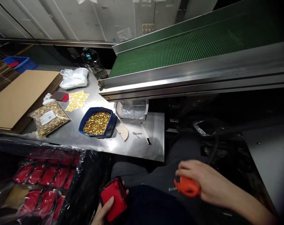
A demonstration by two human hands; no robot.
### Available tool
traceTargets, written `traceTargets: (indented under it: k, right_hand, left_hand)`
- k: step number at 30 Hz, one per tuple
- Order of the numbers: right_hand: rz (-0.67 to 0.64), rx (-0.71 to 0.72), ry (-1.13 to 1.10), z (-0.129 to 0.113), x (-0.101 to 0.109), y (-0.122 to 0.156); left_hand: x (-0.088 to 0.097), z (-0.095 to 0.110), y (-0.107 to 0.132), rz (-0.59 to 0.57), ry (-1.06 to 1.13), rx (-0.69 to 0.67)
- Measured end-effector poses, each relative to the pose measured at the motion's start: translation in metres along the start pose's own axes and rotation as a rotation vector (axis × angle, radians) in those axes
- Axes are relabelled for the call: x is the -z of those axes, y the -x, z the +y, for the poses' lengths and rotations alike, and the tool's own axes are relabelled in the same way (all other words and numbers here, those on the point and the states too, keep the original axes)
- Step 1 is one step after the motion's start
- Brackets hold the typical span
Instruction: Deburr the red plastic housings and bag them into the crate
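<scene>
Red pouch (114,199) — steel table (142,147) ahead

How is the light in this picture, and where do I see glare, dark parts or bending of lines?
Head view: bright light falls on the steel table, with glare beside the blue bin; the lower right under the conveyor is nearly black; straight edges bow toward the corners; the left hand and right hand are dim but readable.
</scene>
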State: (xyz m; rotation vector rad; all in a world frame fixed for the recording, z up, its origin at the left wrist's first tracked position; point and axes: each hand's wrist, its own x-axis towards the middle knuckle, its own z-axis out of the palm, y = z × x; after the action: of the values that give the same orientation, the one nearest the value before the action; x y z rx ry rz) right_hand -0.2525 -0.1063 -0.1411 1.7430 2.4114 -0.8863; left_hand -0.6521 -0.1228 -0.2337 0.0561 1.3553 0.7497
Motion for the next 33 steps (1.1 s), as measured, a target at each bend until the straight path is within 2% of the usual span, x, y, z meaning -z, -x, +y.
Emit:
traceTargets:
  k: [3, 5, 8, 11, 15, 21, 26, 33]
  right_hand:
    - [0.356, -0.062, 0.276, 0.049, -0.005, -0.021]
    - [0.483, -0.151, 0.374, 0.084, -0.008, -0.051]
    - [0.49, -0.189, 0.402, 0.127, -0.018, -0.099]
    - [0.454, -0.214, 0.434, 0.153, -0.032, -0.135]
    - [0.467, -0.358, 0.482, 0.17, -0.046, -0.157]
    - [0.407, -0.431, 0.468, 0.181, -0.057, -0.156]
    - [0.386, -0.476, 0.402, 0.186, -0.063, -0.148]
    - [0.465, -0.703, 0.341, 0.189, -0.064, -0.146]
  left_hand:
    - [-0.05, 0.006, -0.014, -0.069, -0.009, -0.042]
    - [-0.082, 0.015, -0.028, -0.165, -0.156, -0.157]
    - [-0.117, 0.027, -0.052, -0.252, -0.339, -0.307]
    - [-0.137, 0.032, -0.07, -0.249, -0.402, -0.379]
    - [-0.148, 0.035, -0.084, -0.157, -0.519, -0.471]
    - [-0.156, 0.038, -0.094, 0.032, -0.837, -0.625]
    - [-0.159, 0.043, -0.092, 0.086, -1.053, -0.762]
    - [-0.156, 0.058, -0.082, 0.104, -1.167, -0.925]
